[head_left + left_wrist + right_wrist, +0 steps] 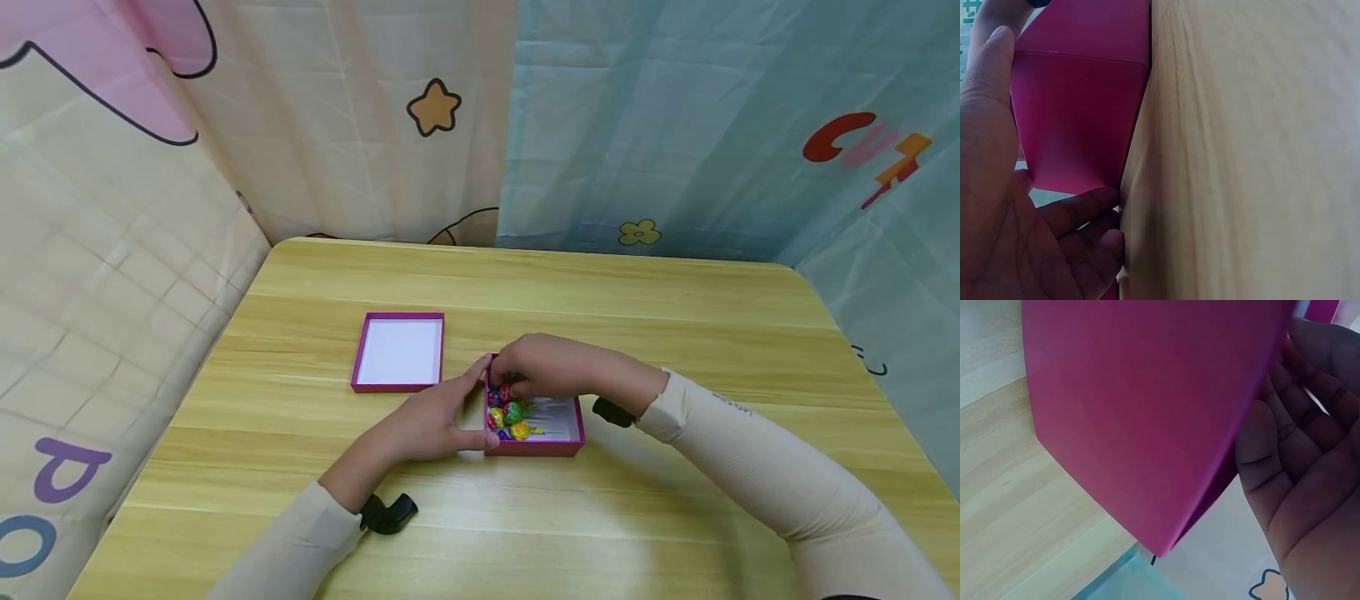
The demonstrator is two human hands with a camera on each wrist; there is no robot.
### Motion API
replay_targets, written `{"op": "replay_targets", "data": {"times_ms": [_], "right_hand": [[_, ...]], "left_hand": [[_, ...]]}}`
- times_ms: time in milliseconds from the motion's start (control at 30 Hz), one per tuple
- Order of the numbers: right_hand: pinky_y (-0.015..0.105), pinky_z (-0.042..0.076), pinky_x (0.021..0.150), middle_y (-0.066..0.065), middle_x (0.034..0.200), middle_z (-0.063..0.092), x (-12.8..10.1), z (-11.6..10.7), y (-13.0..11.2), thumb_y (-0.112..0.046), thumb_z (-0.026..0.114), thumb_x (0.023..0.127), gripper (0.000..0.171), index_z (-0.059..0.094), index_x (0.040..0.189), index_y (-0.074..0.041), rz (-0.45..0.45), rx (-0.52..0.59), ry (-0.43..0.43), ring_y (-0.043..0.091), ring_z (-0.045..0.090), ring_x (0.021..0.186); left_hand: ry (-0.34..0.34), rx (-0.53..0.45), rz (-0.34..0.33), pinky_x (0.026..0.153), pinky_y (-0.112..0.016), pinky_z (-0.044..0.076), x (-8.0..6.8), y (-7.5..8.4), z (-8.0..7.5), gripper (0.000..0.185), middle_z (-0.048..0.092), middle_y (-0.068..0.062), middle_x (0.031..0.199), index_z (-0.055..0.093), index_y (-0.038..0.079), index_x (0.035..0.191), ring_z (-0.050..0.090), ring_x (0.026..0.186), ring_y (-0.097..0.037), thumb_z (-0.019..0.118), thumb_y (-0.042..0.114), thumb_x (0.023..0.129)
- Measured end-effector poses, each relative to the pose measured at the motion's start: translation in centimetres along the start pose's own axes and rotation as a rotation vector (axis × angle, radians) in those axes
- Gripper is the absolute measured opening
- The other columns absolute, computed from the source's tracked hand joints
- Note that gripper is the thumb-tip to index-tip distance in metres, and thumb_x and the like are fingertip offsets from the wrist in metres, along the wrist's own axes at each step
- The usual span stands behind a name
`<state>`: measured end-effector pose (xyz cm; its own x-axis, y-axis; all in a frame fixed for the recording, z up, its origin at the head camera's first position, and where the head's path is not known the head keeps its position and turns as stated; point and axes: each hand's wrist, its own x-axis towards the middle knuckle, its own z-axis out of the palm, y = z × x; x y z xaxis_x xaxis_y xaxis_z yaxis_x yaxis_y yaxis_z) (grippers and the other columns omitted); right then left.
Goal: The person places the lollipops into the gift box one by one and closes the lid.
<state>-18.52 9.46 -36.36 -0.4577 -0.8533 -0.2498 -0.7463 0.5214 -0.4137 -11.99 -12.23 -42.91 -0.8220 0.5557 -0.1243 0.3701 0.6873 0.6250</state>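
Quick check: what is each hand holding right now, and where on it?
The left hand braces the left outer wall of the magenta box. The right hand reaches over its far-left corner onto the lollipops; whether it has a grip on one cannot be told.

Box [536, 448]: I read matt magenta card, smooth outside wall against my left fingers [1082, 209]; white paper-like lining inside.
Lid [399, 352]: same matt magenta card rim with a plain white inner face, lying well beyond my fingers.
Sweets [512, 414]: I see glossy, crinkled foil-like wrappers under my right fingers [517, 379].
Table [675, 333]: pale wood-grain top, smooth with a soft sheen under my fingers.
Sleeves [750, 450]: matt beige knit cloth.
Backdrop [675, 125]: thin printed cloth, creased.
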Motion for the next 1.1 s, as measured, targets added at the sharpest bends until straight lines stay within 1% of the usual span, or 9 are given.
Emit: {"op": "replay_targets", "data": {"times_ms": [267, 467, 633, 767, 833, 967, 1100], "right_hand": [[0.029, 0.05, 0.083, -0.007, 0.094, 0.065, -0.8, -0.5, -0.1, -0.013, 0.07, 0.094, 0.011, 0.072, 0.105, -0.011, 0.031, 0.037, 0.028, 0.011, 0.057, 0.085], [0.032, 0.051, 0.08, -0.005, 0.095, 0.066, -2.4, -0.9, 0.5, -0.01, 0.069, 0.094, 0.012, 0.071, 0.106, -0.011, 0.035, 0.089, 0.067, 0.01, 0.058, 0.084], [0.034, 0.053, 0.081, 0.0, 0.102, 0.069, -4.7, -1.7, 1.4, -0.009, 0.068, 0.094, 0.016, 0.071, 0.11, -0.01, 0.049, 0.122, 0.126, 0.01, 0.06, 0.087], [0.034, 0.054, 0.08, 0.0, 0.106, 0.069, -6.9, -2.1, 2.3, -0.009, 0.068, 0.095, 0.017, 0.071, 0.112, -0.013, 0.086, 0.137, 0.184, 0.011, 0.062, 0.092], [0.035, 0.054, 0.081, 0.0, 0.108, 0.069, -8.1, -2.2, 2.7, -0.01, 0.068, 0.095, 0.019, 0.07, 0.113, -0.014, 0.12, 0.148, 0.204, 0.012, 0.063, 0.094], [0.036, 0.054, 0.082, -0.003, 0.111, 0.067, -10.4, -2.2, 3.7, -0.011, 0.069, 0.094, 0.022, 0.069, 0.116, -0.016, 0.193, 0.173, 0.222, 0.013, 0.063, 0.099], [0.036, 0.054, 0.081, -0.002, 0.115, 0.066, -12.6, -2.0, 4.8, -0.011, 0.068, 0.095, 0.024, 0.067, 0.118, -0.016, 0.268, 0.217, 0.203, 0.018, 0.063, 0.104]], "left_hand": [[-0.006, 0.008, -0.01, 0.112, -0.039, 0.033, 0.1, 0.1, 0.0, 0.107, 0.027, 0.004, 0.161, 0.002, 0.034, 0.16, 0.032, 0.142, -0.014, 0.068, 0.067, 0.082], [-0.015, 0.013, -0.025, 0.113, -0.04, 0.033, 0.2, 0.2, 0.0, 0.109, 0.027, 0.002, 0.161, 0.003, 0.033, 0.16, 0.032, 0.143, -0.017, 0.067, 0.07, 0.08], [-0.016, 0.018, -0.036, 0.113, -0.041, 0.033, 0.2, 0.2, 0.0, 0.11, 0.027, 0.002, 0.161, 0.003, 0.034, 0.16, 0.032, 0.143, -0.018, 0.066, 0.073, 0.079], [-0.018, 0.023, -0.036, 0.113, -0.041, 0.032, 0.3, 0.3, 0.0, 0.11, 0.026, 0.001, 0.161, 0.002, 0.035, 0.16, 0.031, 0.144, -0.019, 0.066, 0.073, 0.079], [-0.02, 0.022, -0.039, 0.113, -0.042, 0.032, 0.2, 0.3, 0.0, 0.11, 0.026, 0.002, 0.161, 0.001, 0.036, 0.16, 0.03, 0.144, -0.019, 0.066, 0.073, 0.079], [-0.022, 0.018, -0.048, 0.113, -0.042, 0.032, 0.2, 0.3, -0.1, 0.11, 0.025, 0.003, 0.162, 0.0, 0.038, 0.159, 0.03, 0.144, -0.019, 0.066, 0.073, 0.078], [-0.019, 0.02, -0.05, 0.113, -0.042, 0.033, 0.2, 0.3, -0.1, 0.11, 0.026, 0.002, 0.161, 0.0, 0.038, 0.159, 0.03, 0.144, -0.019, 0.067, 0.072, 0.079]]}}
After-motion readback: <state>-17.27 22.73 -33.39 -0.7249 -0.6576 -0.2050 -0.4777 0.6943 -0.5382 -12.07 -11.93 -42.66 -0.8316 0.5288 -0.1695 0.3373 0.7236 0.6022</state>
